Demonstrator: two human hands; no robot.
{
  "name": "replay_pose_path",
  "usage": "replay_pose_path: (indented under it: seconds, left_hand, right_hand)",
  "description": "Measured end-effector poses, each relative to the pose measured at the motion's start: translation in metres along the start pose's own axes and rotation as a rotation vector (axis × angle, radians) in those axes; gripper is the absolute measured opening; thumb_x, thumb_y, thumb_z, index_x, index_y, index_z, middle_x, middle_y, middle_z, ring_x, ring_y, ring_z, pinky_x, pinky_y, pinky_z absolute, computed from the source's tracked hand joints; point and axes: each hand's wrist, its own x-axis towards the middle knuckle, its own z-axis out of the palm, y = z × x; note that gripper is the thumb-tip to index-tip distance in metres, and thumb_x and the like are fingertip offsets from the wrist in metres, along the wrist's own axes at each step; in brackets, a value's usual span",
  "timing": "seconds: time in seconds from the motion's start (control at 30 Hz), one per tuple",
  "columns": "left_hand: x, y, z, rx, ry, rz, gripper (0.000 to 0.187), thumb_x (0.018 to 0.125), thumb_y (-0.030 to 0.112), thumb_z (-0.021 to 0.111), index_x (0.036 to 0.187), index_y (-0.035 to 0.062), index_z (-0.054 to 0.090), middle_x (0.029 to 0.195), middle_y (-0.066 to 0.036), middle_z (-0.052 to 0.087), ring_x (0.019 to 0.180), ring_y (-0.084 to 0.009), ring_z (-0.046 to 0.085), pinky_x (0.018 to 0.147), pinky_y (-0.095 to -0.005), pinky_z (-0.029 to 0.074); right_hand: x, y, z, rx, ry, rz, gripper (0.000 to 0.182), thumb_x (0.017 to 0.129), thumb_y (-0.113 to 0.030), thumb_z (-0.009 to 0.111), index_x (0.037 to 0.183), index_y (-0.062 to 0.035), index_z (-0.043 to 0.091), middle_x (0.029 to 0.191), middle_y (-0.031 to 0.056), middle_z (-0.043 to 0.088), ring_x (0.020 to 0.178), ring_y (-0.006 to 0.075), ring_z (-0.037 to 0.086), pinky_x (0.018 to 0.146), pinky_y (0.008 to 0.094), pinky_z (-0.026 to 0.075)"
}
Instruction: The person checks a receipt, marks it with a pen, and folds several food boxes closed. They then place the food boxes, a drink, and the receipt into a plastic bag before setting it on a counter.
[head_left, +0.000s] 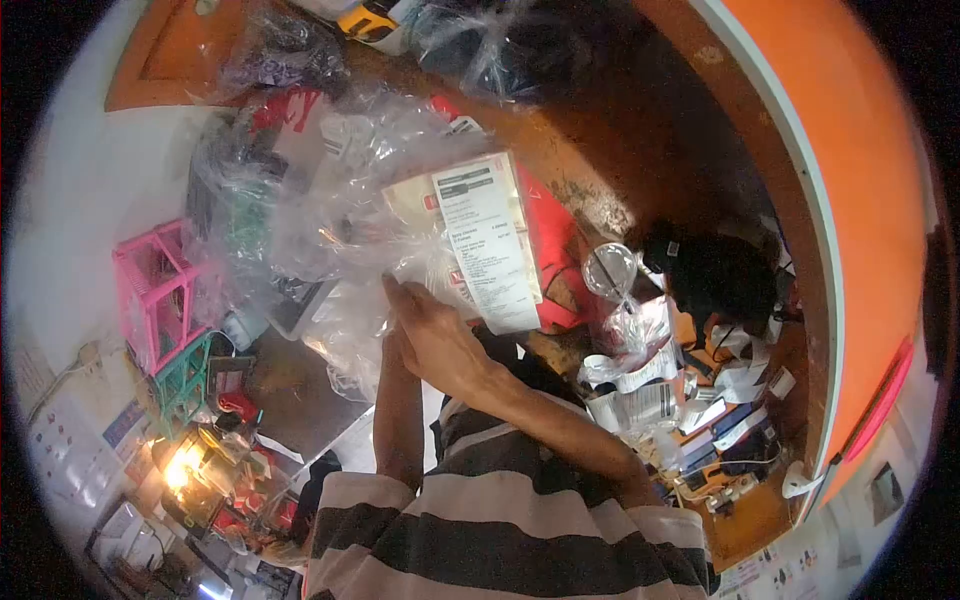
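Note:
A large clear plastic bag (360, 215) is bunched up before me, crumpled and see-through. Against it lies a flat cream packet (410, 200) with a long white printed receipt (487, 245) on its front. My right hand (437, 335) is closed on gathered plastic of the bag at the lower edge, fingers bent towards the left. My left hand (393, 345) comes up from below beside it, mostly hidden behind my right hand and the plastic; its fingers do not show. Something red (550, 235) lies just right of the receipt.
A pink plastic rack (160, 295) and a green rack (183, 375) stand at the left. On the right, a brown surface holds a clear lidded cup (610, 270), a black bundle (710, 265) and several boxes and papers. An orange panel with a pale edge (812, 200) curves along the right.

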Motion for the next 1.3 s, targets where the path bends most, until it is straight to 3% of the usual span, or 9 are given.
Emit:
replay_pose_path:
  seconds: [0.37,0.67,0.73,0.77,0.87,0.93,1.03,1.07,1.3]
  left_hand:
    - [0.024,0.008,-0.017,0.322,-0.092,0.091,0.057,0.093,0.034,0.063,0.140,0.0090,0.044,0.130,-0.010,0.052,0.112,-0.0244,0.054,0.089,-0.0415,0.049]
    - [0.045,0.002,0.071,0.820,-0.316,0.410,0.054,0.093,0.032,0.063,0.138,0.0079,0.046,0.128,-0.010,0.053,0.110,-0.0242,0.055,0.089,-0.0405,0.049]
    - [0.029,-0.017,0.099,0.893,-0.401,0.471,0.053,0.093,0.032,0.063,0.137,0.0077,0.046,0.127,-0.010,0.054,0.109,-0.0241,0.055,0.089,-0.0403,0.049]
    - [0.018,-0.027,0.116,0.921,-0.443,0.503,0.053,0.093,0.032,0.063,0.137,0.0075,0.046,0.127,-0.010,0.054,0.109,-0.0241,0.056,0.088,-0.0402,0.049]
    - [-0.015,-0.064,0.173,0.976,-0.582,0.594,0.052,0.093,0.031,0.063,0.136,0.0072,0.047,0.126,-0.010,0.054,0.109,-0.0241,0.056,0.088,-0.0399,0.049]
    - [-0.035,-0.082,0.190,1.010,-0.618,0.630,0.052,0.093,0.031,0.063,0.136,0.0069,0.047,0.125,-0.010,0.055,0.108,-0.0240,0.056,0.088,-0.0397,0.049]
    - [-0.066,-0.102,0.193,1.052,-0.610,0.701,0.051,0.093,0.030,0.063,0.135,0.0066,0.048,0.124,-0.010,0.055,0.108,-0.0240,0.056,0.088,-0.0393,0.049]
    - [-0.076,-0.107,0.189,1.065,-0.591,0.719,0.051,0.093,0.030,0.063,0.135,0.0065,0.048,0.124,-0.010,0.055,0.107,-0.0239,0.056,0.088,-0.0392,0.049]
    - [-0.154,-0.124,0.103,1.079,-0.302,0.831,0.049,0.093,0.029,0.063,0.134,0.0056,0.050,0.122,-0.010,0.057,0.106,-0.0238,0.057,0.087,-0.0385,0.049]
  right_hand:
    - [-0.037,0.009,0.024,-0.036,-0.035,0.033,0.058,0.076,-0.003,0.062,0.131,0.0076,0.044,0.106,0.0289,0.057,0.092,0.0429,0.062,0.077,0.0449,0.053]
    - [-0.085,-0.010,-0.044,-0.135,-0.017,0.064,0.049,0.074,-0.014,0.070,0.118,0.0011,0.055,0.096,0.0223,0.062,0.086,0.0411,0.063,0.075,0.0471,0.051]
    - [-0.129,0.002,-0.052,-0.169,0.349,-0.102,0.043,0.076,-0.017,0.071,0.113,-0.0005,0.060,0.090,0.0213,0.064,0.083,0.0417,0.064,0.075,0.0499,0.050]
    - [-0.160,-0.034,-0.098,-0.150,0.124,0.110,0.038,0.078,-0.019,0.070,0.110,0.0007,0.062,0.086,0.0221,0.064,0.085,0.0418,0.063,0.078,0.0498,0.050]
    - [-0.253,-0.028,-0.130,0.015,0.499,0.070,0.047,0.078,-0.020,0.071,0.119,0.0004,0.061,0.090,0.0217,0.067,0.086,0.0389,0.065,0.075,0.0452,0.051]
    - [-0.329,-0.045,-0.159,0.245,0.678,0.131,0.047,0.081,-0.018,0.070,0.123,0.0013,0.060,0.095,0.0183,0.070,0.084,0.0292,0.068,0.072,0.0377,0.052]
    - [-0.438,-0.030,-0.167,0.096,0.991,0.347,0.048,0.085,-0.015,0.071,0.129,-0.0010,0.058,0.096,0.0108,0.071,0.075,0.0166,0.067,0.068,0.0306,0.053]
    - [-0.468,-0.023,-0.169,0.016,1.119,0.268,0.046,0.086,-0.013,0.071,0.128,-0.0016,0.059,0.099,0.0104,0.071,0.076,0.0146,0.067,0.068,0.0301,0.053]
    - [-0.620,0.028,-0.189,0.273,0.956,0.422,0.045,0.086,-0.017,0.072,0.128,-0.0048,0.060,0.099,0.0114,0.070,0.076,0.0164,0.068,0.067,0.0301,0.053]
